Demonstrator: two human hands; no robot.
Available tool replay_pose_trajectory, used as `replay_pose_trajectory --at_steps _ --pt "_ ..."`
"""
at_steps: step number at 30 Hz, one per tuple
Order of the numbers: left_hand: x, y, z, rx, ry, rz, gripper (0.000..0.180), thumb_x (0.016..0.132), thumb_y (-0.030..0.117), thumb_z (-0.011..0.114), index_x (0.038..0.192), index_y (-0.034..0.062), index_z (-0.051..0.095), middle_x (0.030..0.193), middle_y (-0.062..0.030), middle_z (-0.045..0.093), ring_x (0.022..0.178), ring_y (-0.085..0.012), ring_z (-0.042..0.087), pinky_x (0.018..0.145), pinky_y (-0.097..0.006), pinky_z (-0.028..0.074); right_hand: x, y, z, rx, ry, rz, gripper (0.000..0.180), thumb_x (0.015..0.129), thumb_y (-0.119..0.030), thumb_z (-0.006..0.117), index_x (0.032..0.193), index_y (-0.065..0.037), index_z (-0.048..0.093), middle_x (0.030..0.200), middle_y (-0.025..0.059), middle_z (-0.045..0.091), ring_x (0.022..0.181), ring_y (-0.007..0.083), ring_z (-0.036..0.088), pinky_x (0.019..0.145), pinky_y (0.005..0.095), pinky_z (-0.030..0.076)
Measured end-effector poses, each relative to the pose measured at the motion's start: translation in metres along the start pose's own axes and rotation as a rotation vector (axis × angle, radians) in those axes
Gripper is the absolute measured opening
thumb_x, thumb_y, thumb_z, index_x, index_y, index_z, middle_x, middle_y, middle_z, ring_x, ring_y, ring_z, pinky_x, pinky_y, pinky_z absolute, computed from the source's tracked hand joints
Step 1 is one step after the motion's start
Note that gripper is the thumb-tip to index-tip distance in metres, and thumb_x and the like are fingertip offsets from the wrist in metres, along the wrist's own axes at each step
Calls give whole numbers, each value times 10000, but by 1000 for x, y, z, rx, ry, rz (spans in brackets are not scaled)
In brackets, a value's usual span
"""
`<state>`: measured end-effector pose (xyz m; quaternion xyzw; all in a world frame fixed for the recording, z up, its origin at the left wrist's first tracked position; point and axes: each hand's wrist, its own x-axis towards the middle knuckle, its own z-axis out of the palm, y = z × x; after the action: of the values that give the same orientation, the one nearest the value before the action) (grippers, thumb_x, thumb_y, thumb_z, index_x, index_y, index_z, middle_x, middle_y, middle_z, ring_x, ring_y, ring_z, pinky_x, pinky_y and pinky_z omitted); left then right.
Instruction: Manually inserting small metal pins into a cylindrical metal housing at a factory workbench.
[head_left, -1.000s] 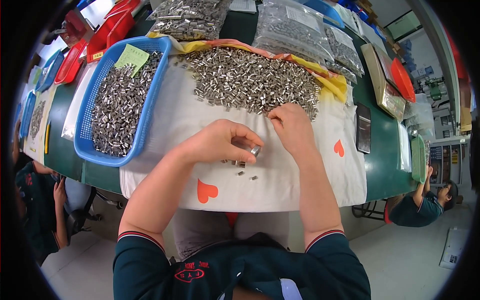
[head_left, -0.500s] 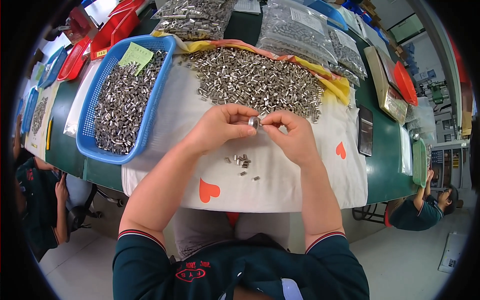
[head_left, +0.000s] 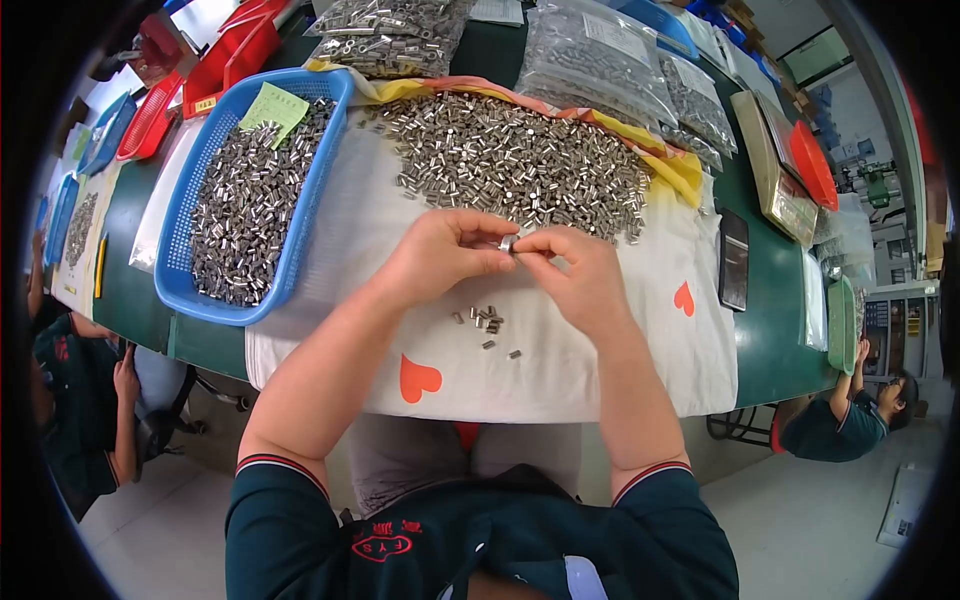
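Observation:
Between my hands is a small metal ring (head_left: 507,243), pinched by the thumb and fingers of my left hand (head_left: 445,252). My right hand (head_left: 580,268) is closed at the ring's right side, its thumb and forefinger pressed together; whatever they hold is hidden by the fingertips. Just beyond my hands lies a wide heap of small shiny metal cylinders (head_left: 520,160) on a white cloth (head_left: 540,385). Nearer to me, below my hands, a small group of the same cylinders (head_left: 488,320) rests on the cloth, with a few apart from it.
At the left stands a blue basket (head_left: 290,265) full of metal cylinders, a green note (head_left: 275,113) on top. Bags of metal parts (head_left: 590,65) line the back. A black phone (head_left: 733,260) lies at the right. Co-workers (head_left: 835,420) sit at both sides.
My right hand's fingers have closed in against the ring, which is now more covered. My left hand stays nearly in place.

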<state>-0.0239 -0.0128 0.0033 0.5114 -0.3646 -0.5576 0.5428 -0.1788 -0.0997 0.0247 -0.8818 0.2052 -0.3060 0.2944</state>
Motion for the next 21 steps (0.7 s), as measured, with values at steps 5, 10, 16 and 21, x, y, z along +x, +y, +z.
replay_pose_trajectory --at_steps 5,10,16,21 --pt "-3 -3 -1 19 -70 -24 342 723 17 672 1047 -20 570 891 -52 610 781 -73 563 696 -198 459 5 0 -9 340 -255 466 128 708 -35 638 823 5 600 731 -2 600 653 67 513 605 219 422" --pt "-8 6 4 144 -207 -117 340 687 50 716 1004 2 603 840 -6 604 786 -50 538 691 -194 450 6 26 -17 202 -124 399 89 720 -58 612 805 -32 617 740 27 589 643 124 530 603 249 431" --pt "-11 7 3 168 -226 -66 345 678 78 729 994 5 611 822 9 603 772 -53 538 694 -206 452 8 34 5 -381 -36 76 67 693 -76 596 747 -92 632 736 57 559 762 236 530 704 348 422" --pt "-7 9 4 141 -191 -86 327 693 62 711 996 4 604 835 7 599 775 -54 541 704 -205 457 8 31 -2 -434 -162 151 53 690 -89 601 731 -96 634 752 48 554 817 229 515 761 356 401"
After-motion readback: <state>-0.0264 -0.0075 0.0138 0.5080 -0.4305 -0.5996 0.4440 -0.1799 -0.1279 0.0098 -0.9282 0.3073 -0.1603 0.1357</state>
